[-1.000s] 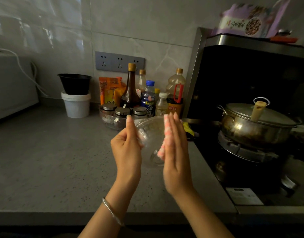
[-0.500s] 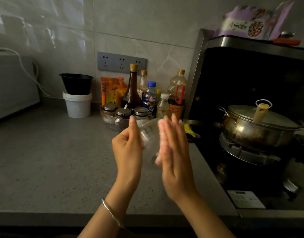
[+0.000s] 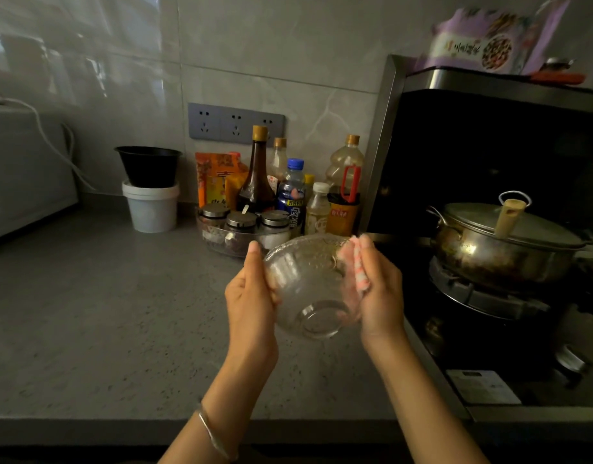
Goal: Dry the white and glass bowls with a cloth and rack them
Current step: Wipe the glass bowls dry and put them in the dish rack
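The glass bowl (image 3: 308, 289) was in the air above the grey table (image 3: 87, 313), just left of the stove (image 3: 472, 296). It was held between both hands and tipped so that its round base faced the camera and its mouth pointed away towards the wall. The left hand (image 3: 251, 296) took the bowl's left side. Its thumb lay straight up along the rim, its fingers were wrapped behind the glass, and its grip was closed on the wall of the bowl. A thin silver bracelet (image 3: 211, 437) sat on that wrist. The right hand (image 3: 382, 296) cupped the opposite side, with a pink-and-white cloth (image 3: 358, 266) trapped between its palm and the glass. Its fingers curved lightly over the cloth near the rim, so this grip was pressed onto cloth and bowl together. How far the cloth reached inside the bowl could not be told. Behind the bowl, against the tiled wall, stood a cluster of sauce bottles (image 3: 256, 175), and three lidded jars (image 3: 241, 222) stood in a clear tray. Further left, a black bowl (image 3: 147, 165) was perched on a white tub (image 3: 151, 209). On the stove's burner stood a steel pot (image 3: 489, 259) with its lid (image 3: 523, 226) on.
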Tool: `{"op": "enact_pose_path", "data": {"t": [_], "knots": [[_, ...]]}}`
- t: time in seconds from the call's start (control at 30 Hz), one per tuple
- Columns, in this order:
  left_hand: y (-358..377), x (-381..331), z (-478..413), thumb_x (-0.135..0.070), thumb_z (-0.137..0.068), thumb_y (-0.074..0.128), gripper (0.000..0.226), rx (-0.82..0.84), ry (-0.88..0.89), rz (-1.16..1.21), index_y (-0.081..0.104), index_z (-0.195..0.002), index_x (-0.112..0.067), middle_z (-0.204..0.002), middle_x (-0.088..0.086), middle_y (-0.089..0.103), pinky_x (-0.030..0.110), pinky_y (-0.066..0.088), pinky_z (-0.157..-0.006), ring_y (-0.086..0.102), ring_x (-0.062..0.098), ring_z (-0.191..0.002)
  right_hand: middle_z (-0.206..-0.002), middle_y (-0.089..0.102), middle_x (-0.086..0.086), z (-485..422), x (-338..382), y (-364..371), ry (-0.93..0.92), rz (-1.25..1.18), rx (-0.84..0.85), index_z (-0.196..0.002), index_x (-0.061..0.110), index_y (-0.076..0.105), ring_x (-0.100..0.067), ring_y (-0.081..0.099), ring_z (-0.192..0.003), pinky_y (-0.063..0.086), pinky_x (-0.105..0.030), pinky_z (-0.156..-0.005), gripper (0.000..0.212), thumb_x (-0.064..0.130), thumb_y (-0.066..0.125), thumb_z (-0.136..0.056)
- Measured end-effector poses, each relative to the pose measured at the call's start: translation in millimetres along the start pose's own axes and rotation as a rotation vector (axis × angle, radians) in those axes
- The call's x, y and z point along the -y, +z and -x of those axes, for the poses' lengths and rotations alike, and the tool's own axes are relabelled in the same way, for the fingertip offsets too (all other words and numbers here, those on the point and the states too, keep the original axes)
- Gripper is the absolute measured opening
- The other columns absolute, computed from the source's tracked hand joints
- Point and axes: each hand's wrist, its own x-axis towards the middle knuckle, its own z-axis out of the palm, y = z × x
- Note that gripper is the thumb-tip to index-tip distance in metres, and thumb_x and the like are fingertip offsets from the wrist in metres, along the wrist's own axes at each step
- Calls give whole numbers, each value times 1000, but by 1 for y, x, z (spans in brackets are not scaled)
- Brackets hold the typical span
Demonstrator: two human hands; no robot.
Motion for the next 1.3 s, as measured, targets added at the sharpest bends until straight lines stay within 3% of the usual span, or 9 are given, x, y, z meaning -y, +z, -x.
{"op": "enact_pose_path", "data": {"t": [0.13,0.27,0.4,0.57,0.63,0.73,1.03,1.2,1.3], "knots": [[-13,4,-9,-48,-99,33,67,140,-8,-208,62,-85,10,-77,28,61,26,45,-69,58,24,-74,-41,40,9,-11,12,-5,-105,46,143,-39,25,44,-1,45,-50,45,-13,-67,59,22,43,-98],[-16,-15,-15,-40,-101,33,56,271,176,-339,67,-72,-6,-61,3,64,13,44,-56,58,6,-58,-43,44,9,-15,20,-1,-161,155,281,-42,22,45,-3,48,-50,46,-22,-64,55,27,43,-97],[-11,-26,-14,-54,-96,36,60,429,437,-642,55,-51,-19,-45,-3,50,30,39,-48,47,9,-43,-43,49,6,-11,20,5,-182,318,308,-43,25,47,-7,51,-49,48,-29,-64,56,34,45,-99],[-9,-20,-10,-46,-96,43,63,274,511,-523,35,-47,-7,-43,-1,30,28,20,-42,25,9,-40,-57,58,0,2,13,8,-222,299,254,-63,7,58,-13,59,-63,46,-14,-78,46,28,41,-100],[-11,-18,-8,-42,-96,43,59,183,431,-391,36,-48,-8,-42,0,29,24,18,-40,24,9,-39,-101,68,5,12,6,8,-246,352,249,-106,16,65,-8,63,-99,43,-16,-92,33,33,37,-102],[-14,-13,-8,-34,-100,39,58,48,368,-288,32,-48,-11,-40,-5,26,21,16,-39,20,8,-38,-153,24,22,32,-4,11,-277,510,274,-146,43,22,-4,21,-143,23,-33,-116,46,47,20,-100],[-2,-10,1,-40,-98,37,59,38,430,-377,34,-44,-18,-39,-5,31,28,18,-42,25,11,-39,-157,19,10,30,1,14,-508,905,253,-145,38,31,-9,9,-147,25,-42,-115,45,44,21,-101],[-1,-15,1,-34,-102,37,59,-17,389,-244,30,-46,-16,-39,-5,28,24,15,-39,21,9,-36,-150,26,27,23,1,10,-152,376,224,-141,43,28,8,20,-140,23,-12,-111,43,44,21,-99],[-4,-17,-1,-33,-102,37,59,-49,389,-212,30,-47,-14,-41,-3,25,28,12,-42,19,11,-39,-153,13,32,41,-5,12,-132,353,203,-145,51,13,7,14,-142,26,-19,-114,47,47,15,-98]]}}
